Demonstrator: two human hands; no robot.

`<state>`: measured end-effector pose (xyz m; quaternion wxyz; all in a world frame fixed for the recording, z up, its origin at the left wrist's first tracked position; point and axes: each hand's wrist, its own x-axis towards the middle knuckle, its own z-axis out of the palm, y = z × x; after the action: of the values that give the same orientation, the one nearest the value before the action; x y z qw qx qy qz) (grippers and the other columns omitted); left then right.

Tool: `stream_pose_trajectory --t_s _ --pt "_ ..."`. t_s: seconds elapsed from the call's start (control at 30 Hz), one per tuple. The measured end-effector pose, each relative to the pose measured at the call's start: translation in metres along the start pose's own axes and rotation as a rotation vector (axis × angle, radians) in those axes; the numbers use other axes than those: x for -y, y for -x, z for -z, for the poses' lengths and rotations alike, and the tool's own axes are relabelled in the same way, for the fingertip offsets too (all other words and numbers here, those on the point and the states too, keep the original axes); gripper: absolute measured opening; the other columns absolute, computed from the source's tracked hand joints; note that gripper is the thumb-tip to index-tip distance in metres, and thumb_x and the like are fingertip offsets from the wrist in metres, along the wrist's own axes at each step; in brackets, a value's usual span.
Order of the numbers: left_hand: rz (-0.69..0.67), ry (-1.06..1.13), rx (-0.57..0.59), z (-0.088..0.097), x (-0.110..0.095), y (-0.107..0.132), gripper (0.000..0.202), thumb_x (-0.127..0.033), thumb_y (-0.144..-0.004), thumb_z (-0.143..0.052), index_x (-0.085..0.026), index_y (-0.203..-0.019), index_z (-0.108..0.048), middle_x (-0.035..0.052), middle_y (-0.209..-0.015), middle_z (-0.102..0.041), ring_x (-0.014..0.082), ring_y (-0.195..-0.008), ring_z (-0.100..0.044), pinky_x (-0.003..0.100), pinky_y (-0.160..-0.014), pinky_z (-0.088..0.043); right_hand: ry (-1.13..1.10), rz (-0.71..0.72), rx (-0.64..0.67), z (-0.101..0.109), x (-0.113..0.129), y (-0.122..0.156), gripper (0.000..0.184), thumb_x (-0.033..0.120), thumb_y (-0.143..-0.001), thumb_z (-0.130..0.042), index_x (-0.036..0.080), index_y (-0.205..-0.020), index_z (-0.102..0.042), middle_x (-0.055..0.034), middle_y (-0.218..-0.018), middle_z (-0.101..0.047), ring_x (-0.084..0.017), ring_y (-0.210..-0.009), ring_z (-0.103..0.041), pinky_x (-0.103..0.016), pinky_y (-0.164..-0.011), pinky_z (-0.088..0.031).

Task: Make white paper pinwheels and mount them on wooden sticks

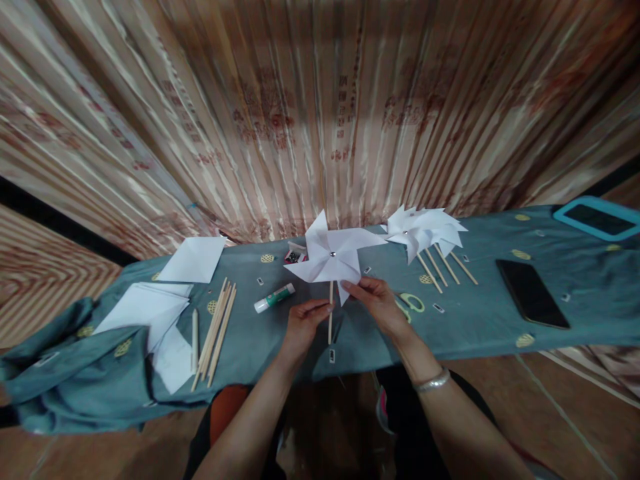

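Observation:
A white paper pinwheel (325, 260) with a shiny pin at its centre stands in front of me on a thin wooden stick (330, 327). My left hand (306, 323) pinches that stick just below the blades. The fingers of my right hand (373, 300) are closed on the tip of the lower right blade. Behind the pinwheel, to its left, lies a small open box of pins (295, 255). A green and white glue stick (275, 298) rests left of my hands, and yellow-green scissors (413, 303) lie partly hidden beside my right wrist.
Several finished pinwheels (425, 230) overlap at the back right. Wooden sticks (216, 333), a pencil-like rod (195, 340) and white paper sheets (145, 310) lie on the left. A black phone (533, 293) and a blue-framed device (597, 218) are at right on the teal cloth (480, 327).

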<state>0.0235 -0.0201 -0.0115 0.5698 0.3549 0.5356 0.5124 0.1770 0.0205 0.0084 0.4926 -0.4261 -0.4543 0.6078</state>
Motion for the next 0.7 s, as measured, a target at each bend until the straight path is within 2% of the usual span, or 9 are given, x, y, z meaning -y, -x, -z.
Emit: stream_pose_trajectory --t_s 0.27,0.57,0.7 --pt "-0.007 0.01 0.025 -0.0005 0.0002 0.0001 0.028 -0.035 -0.057 -0.083 -0.016 -0.077 -0.079 0.0063 -0.074 -0.075 0.0187 -0.07 -0.064 0.032 -0.074 -0.05 0.054 0.0 0.002 -0.0041 -0.0073 0.0 0.032 0.056 -0.058 -0.079 0.025 -0.056 -0.072 0.0017 -0.06 -0.068 -0.015 -0.059 -0.056 -0.029 -0.062 -0.047" --pt "-0.006 0.014 0.062 -0.0024 0.0001 0.0013 0.031 -0.04 -0.055 -0.085 -0.016 -0.075 -0.079 0.0051 -0.071 -0.073 0.0172 -0.068 -0.062 0.03 -0.073 -0.048 0.024 -0.005 0.05 -0.0072 -0.0075 0.0005 0.028 0.052 -0.061 -0.079 0.024 -0.06 -0.074 0.0007 -0.062 -0.069 -0.016 -0.063 -0.06 -0.03 -0.069 -0.049" --pt "0.017 0.023 0.069 -0.0045 -0.0027 0.0028 0.033 -0.041 -0.052 -0.087 -0.016 -0.072 -0.079 0.0055 -0.068 -0.072 0.018 -0.069 -0.062 0.031 -0.075 -0.048 0.022 -0.008 0.058 -0.0082 -0.0084 0.001 0.029 0.052 -0.061 -0.078 0.023 -0.06 -0.074 -0.0001 -0.06 -0.069 -0.017 -0.062 -0.061 -0.031 -0.067 -0.05"
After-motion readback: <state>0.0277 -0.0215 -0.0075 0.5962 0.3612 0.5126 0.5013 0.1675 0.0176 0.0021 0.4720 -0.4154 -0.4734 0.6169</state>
